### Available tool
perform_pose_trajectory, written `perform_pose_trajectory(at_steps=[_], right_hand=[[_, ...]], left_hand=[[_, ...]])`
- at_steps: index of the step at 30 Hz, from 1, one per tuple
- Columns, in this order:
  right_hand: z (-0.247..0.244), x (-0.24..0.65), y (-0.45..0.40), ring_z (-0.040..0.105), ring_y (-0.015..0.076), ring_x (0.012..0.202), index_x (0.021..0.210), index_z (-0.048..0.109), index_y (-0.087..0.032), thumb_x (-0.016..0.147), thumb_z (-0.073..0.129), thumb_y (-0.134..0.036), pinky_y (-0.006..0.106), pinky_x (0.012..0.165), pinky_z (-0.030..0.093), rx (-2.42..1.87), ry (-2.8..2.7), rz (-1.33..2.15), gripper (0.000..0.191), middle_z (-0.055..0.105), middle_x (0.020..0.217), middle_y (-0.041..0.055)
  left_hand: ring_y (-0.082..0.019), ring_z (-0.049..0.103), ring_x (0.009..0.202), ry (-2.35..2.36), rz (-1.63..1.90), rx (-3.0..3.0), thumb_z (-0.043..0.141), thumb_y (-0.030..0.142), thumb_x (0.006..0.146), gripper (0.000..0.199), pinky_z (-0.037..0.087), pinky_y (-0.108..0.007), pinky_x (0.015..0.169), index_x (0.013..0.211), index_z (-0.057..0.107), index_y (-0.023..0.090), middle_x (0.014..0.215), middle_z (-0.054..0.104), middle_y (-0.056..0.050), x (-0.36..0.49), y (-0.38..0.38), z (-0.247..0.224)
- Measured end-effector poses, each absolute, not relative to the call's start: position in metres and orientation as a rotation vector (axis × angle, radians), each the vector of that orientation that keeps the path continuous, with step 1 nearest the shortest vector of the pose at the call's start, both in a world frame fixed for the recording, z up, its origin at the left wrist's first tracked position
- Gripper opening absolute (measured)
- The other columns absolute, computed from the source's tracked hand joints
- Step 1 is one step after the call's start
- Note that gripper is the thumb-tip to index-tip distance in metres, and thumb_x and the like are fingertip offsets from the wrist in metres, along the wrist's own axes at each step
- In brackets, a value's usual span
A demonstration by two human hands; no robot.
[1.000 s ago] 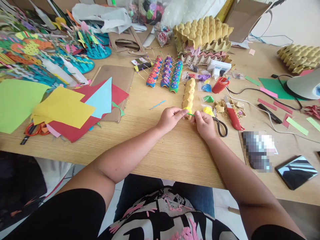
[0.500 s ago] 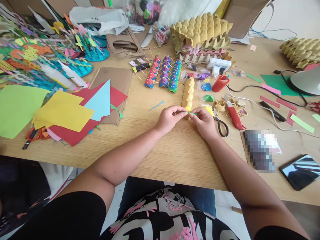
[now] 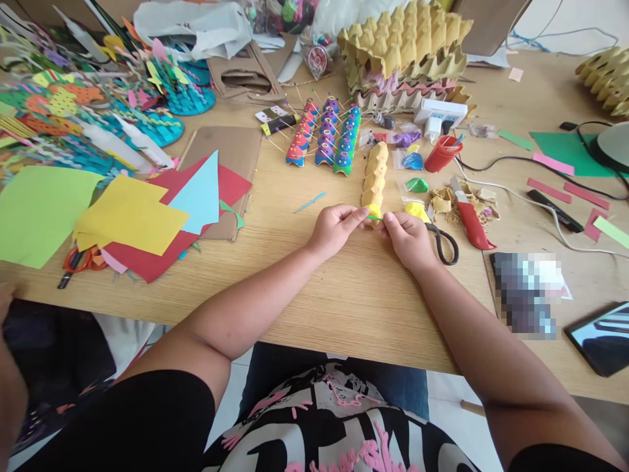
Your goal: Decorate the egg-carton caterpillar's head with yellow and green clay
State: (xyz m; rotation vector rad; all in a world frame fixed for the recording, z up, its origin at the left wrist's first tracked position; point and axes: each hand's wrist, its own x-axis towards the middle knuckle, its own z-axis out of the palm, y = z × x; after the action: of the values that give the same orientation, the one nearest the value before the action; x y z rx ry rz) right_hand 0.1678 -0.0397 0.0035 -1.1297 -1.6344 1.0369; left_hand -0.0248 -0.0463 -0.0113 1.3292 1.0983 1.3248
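Observation:
A thin green strip stretches between my two hands. My left hand pinches its left end with thumb and fingers, and the fingertips of my right hand close on the other end. Just behind them lies a bare egg carton strip with bumps in a row, and yellow clay covers its near end. To the left of it stand three painted egg carton strips, one red and blue, one purple, one green and blue, with thin sticks poking out.
Clay packets, including a green one, lie right of the bare strip. Black-handled scissors and a red-handled knife are near my right hand. Coloured sheets spread at left; egg trays are stacked behind. A phone sits at right.
My right hand has turned slightly, and its fingers have shifted a little along the green strip. The whole view has tilted slightly; the objects on the table look otherwise unchanged.

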Motion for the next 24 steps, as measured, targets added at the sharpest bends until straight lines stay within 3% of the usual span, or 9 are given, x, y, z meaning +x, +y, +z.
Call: perform_pose_trajectory(at_steps=[7,12,15,24], right_hand=[[-0.004,0.166,-0.035,0.053,0.0121,0.064,0.080,0.069,-0.023,0.076,0.086,-0.082,0.029,0.062,0.045,-1.034,-1.527,1.138,0.062,0.067,0.071,-0.0015],[-0.006,0.166,-0.032,0.055,0.0116,0.066,0.084,0.069,-0.023,0.071,0.092,-0.079,0.028,0.065,0.046,-1.021,-1.485,1.170,0.062,0.067,0.073,-0.0028],[-0.005,0.167,-0.033,0.056,0.0116,0.068,0.083,0.071,-0.022,0.070,0.093,-0.079,0.028,0.066,0.045,-1.034,-1.494,1.161,0.063,0.068,0.075,-0.0020],[0.004,0.166,-0.039,0.051,0.0135,0.064,0.071,0.070,-0.021,0.083,0.071,-0.092,0.031,0.063,0.043,-1.080,-1.646,1.086,0.071,0.065,0.068,0.0016]], left_hand=[[-0.014,0.073,0.087,0.978,1.381,1.282,0.091,0.058,0.082,0.042,0.058,-0.029,0.085,0.102,0.084,0.021,0.100,0.084,-0.005,-0.023,-0.041,-0.022],[-0.015,0.077,0.094,0.961,1.339,1.296,0.093,0.041,0.081,0.038,0.058,-0.028,0.088,0.112,0.084,0.021,0.109,0.087,-0.006,-0.024,-0.040,-0.024],[-0.013,0.075,0.087,0.992,1.329,1.310,0.091,0.043,0.083,0.032,0.057,-0.028,0.083,0.105,0.087,0.021,0.106,0.088,-0.006,-0.024,-0.041,-0.024],[-0.014,0.074,0.081,0.998,1.364,1.239,0.092,0.069,0.074,0.053,0.058,-0.029,0.080,0.090,0.087,0.018,0.089,0.086,-0.005,-0.023,-0.043,-0.019]])
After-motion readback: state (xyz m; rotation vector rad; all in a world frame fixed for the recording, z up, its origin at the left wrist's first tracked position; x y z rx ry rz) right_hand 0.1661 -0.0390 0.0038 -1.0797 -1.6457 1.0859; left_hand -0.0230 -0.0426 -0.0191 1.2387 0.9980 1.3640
